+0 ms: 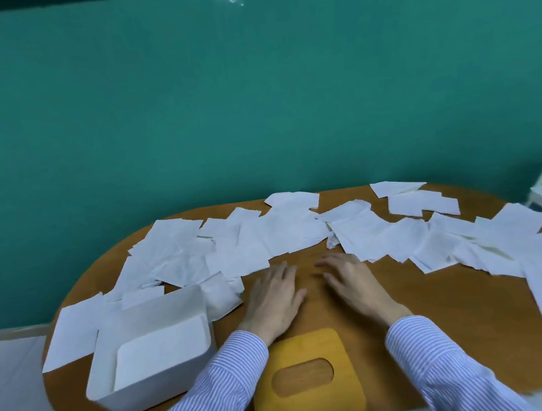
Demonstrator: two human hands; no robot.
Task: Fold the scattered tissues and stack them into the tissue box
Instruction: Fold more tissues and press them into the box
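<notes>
hands: left hand [273,296] and right hand [353,283] lying flat, fingers spread, holding nothing | scattered tissues [233,245] arcing just beyond both | tissue box [151,349] sitting left of left hand, nearer it

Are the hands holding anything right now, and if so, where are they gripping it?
Nothing is held. The left hand and right hand lie flat, palms down, on the bare table, just short of the tissues.

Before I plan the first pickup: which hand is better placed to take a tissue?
Slightly the right hand: its fingertips lie at the edge of the tissues. The left hand also rests flat, nearer the tissue box.
</notes>
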